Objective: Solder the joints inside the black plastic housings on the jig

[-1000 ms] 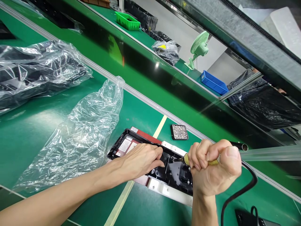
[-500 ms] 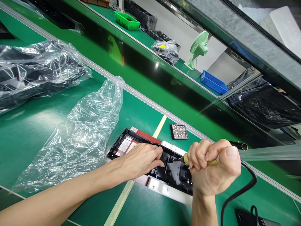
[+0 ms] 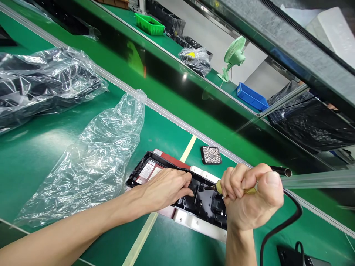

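Note:
A long black plastic housing (image 3: 203,201) lies open side up on a white and dark red fixture (image 3: 199,224), with posts and ribs inside it. My left hand (image 3: 169,186) is over its middle, fingers bent and gripping it, thumb and forefinger near the inner ribs. In my right fist (image 3: 249,192) is a soldering iron (image 3: 219,187) with a yellow handle and a black cable. Its thin tip points left into the housing, at a small post; exact contact is too small to tell. Beyond the housing sits a small black tray (image 3: 203,162) of tiny metal pieces.
A crumpled clear plastic bag (image 3: 102,155) lies left of the housing. Farther left are bagged black parts (image 3: 50,79). A metal rail (image 3: 177,125) edges the green bench. Across it stand a green fan (image 3: 234,53), a blue bin (image 3: 251,96) and a green basket (image 3: 149,24).
Almost nothing differs. My right hand and the soldering iron have shifted very slightly left; my left hand keeps its place on the housing.

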`<state>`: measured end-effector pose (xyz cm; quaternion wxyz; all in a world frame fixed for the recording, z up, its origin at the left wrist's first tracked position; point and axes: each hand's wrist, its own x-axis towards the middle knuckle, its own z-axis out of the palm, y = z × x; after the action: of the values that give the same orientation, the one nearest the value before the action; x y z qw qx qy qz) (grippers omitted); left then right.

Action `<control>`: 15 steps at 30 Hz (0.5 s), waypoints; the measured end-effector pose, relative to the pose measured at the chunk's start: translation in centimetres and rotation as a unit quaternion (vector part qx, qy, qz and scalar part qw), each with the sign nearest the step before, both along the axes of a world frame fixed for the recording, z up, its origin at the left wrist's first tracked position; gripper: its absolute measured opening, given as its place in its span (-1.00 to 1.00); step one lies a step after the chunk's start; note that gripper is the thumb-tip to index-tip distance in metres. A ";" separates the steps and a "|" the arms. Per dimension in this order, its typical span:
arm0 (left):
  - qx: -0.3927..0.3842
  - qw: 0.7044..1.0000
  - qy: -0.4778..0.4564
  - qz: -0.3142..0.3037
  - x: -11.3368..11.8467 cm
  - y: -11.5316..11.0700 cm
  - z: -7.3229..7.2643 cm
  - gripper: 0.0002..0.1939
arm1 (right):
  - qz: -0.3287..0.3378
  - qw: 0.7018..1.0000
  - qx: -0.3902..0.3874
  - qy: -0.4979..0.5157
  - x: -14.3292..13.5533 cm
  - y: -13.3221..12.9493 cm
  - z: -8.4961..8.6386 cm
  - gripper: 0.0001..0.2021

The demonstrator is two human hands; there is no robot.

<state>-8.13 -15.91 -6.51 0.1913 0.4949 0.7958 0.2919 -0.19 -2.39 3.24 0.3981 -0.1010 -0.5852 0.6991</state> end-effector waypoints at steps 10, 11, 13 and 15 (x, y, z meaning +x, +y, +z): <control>0.002 1.000 0.007 0.001 0.0 -0.1 -0.2 -0.70 | 0.006 1.000 0.002 0.005 0.1 0.0 0.0 -0.62; 0.006 1.000 0.009 0.001 0.1 -0.1 -0.3 -0.70 | 0.005 1.000 0.000 0.005 0.1 0.0 0.0 -0.62; 0.016 1.000 0.011 0.002 0.1 -0.1 -0.6 -0.70 | 0.001 1.000 -0.002 0.004 0.1 -0.1 0.0 -0.62; 0.024 1.000 0.011 0.003 0.0 -0.1 -0.9 -0.69 | 0.002 1.000 -0.002 0.002 0.1 -0.1 0.0 -0.63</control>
<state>-8.09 -16.03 -7.41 0.1700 0.4997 0.7923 0.3061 -0.13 -2.47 3.27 0.3978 -0.0994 -0.5834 0.7011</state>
